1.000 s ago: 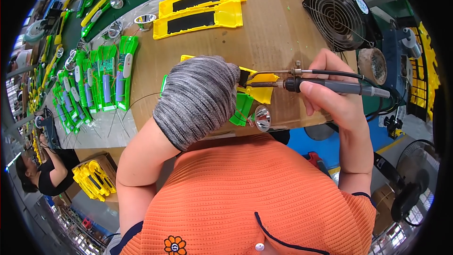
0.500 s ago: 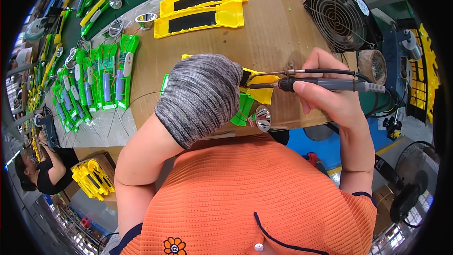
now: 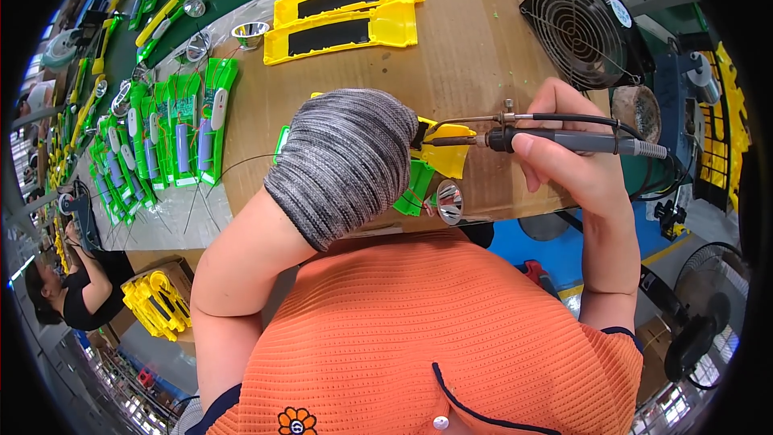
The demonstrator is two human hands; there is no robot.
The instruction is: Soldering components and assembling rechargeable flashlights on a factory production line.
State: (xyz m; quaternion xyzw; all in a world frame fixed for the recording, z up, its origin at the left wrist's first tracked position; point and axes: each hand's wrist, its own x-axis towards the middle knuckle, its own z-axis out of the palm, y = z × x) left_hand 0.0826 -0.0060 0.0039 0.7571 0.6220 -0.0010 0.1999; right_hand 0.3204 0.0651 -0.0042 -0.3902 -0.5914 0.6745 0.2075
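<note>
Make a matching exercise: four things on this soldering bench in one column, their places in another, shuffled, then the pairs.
Things:
1. soldering iron
2. grey knit glove
3. fan
4. two long yellow shells

Places:
a. far edge of the cardboard mat, side by side
b. on the left hand
c. far right corner of the bench
d. in the right hand

Pairs: 1-d, 2-b, 3-c, 4-a

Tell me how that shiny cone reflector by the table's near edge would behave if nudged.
The reflector lies on its side, so its round cone would probably roll in a curve. It looks thin and light. Sitting near the table edge, it might fall off.
</note>
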